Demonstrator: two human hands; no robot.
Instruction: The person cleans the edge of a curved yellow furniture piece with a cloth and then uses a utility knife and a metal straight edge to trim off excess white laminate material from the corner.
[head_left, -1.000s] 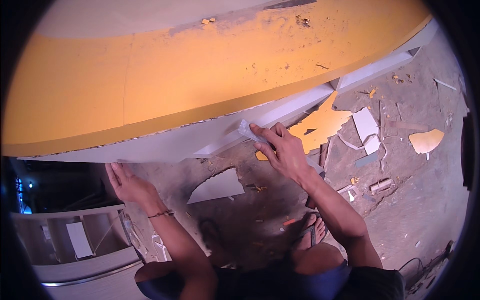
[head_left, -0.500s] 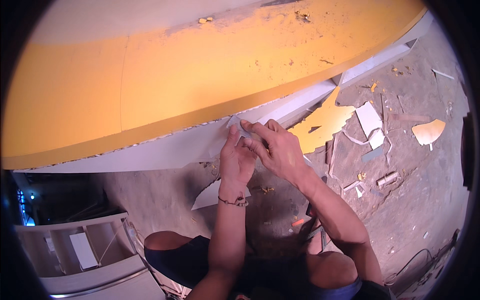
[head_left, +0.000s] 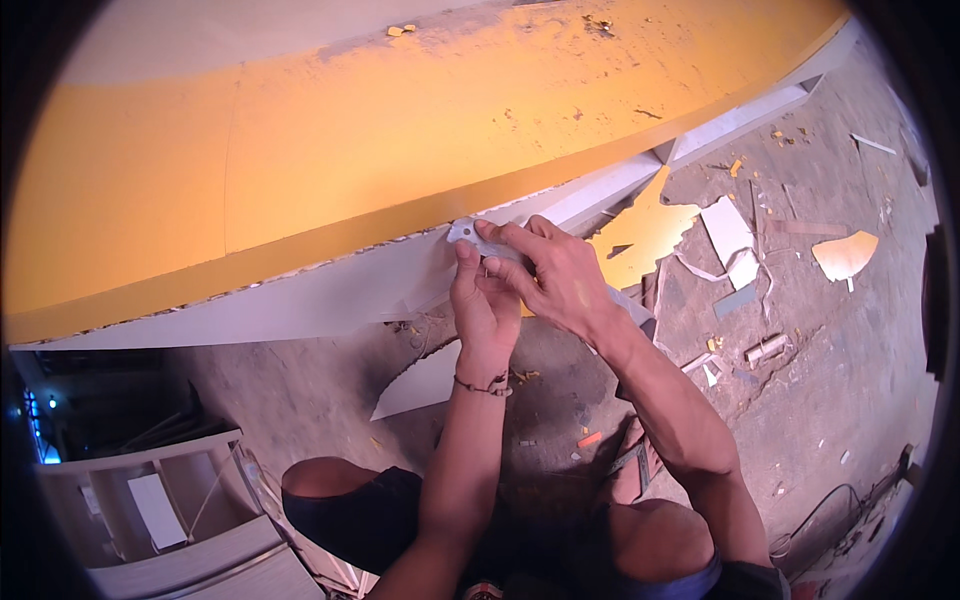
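A thin, flat grey metal piece with a dark hole (head_left: 462, 232) is pinched between my two hands, right against the front edge of a long curved yellow counter (head_left: 340, 150). My left hand (head_left: 487, 312) holds it from below, thumb pointing up and fingers curled. From the right, my right hand (head_left: 568, 275) closes on its other end with thumb and bent forefinger, hiding much of it. Along the counter's lower border runs a rough, chipped seam (head_left: 318, 264). Beneath that seam is a pale front panel (head_left: 250, 312).
On the floor to the right lie a torn yellow sheet (head_left: 640, 238), a white strip (head_left: 732, 242) and a fan-shaped offcut (head_left: 846, 256). A white scrap (head_left: 415, 388) lies below my left hand. An open cabinet frame (head_left: 215, 450) stands at lower left. Crumbs sit on the counter.
My hands have shifted slightly, the left one a little to the right. The metal piece has turned, so its hole now shows. The whole view has moved a little.
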